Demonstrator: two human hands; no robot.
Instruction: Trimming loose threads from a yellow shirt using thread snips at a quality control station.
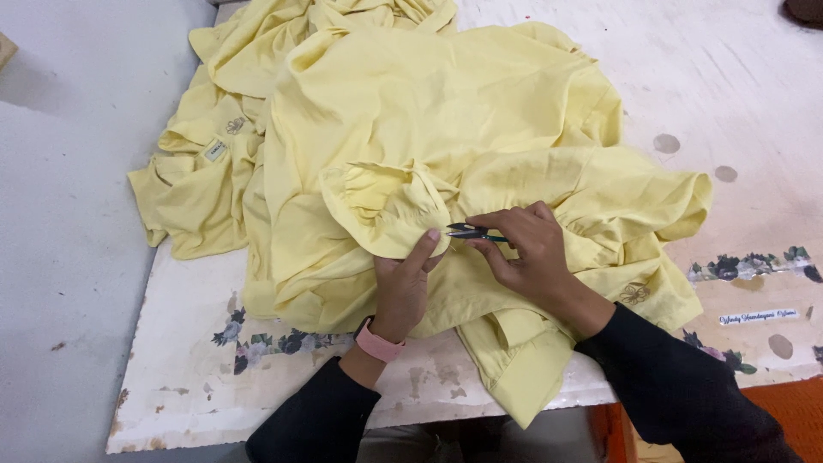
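Observation:
A heap of pale yellow garments (429,111) lies across a worn white table (197,377). My left hand (401,283), with a pink wristband, pinches a gathered cuff (386,210) of the top garment, thumb pressed on its edge. My right hand (527,249) rests on the fabric just right of the cuff and grips small dark thread snips (467,231), their points aimed left at the cuff edge by my left thumb. Both sleeves are black.
A small label (214,151) shows on a garment at the left. Floral print strips (754,266) run along the table's right and front. The grey floor (60,257) lies left of the table, and an orange object (797,411) sits at the lower right.

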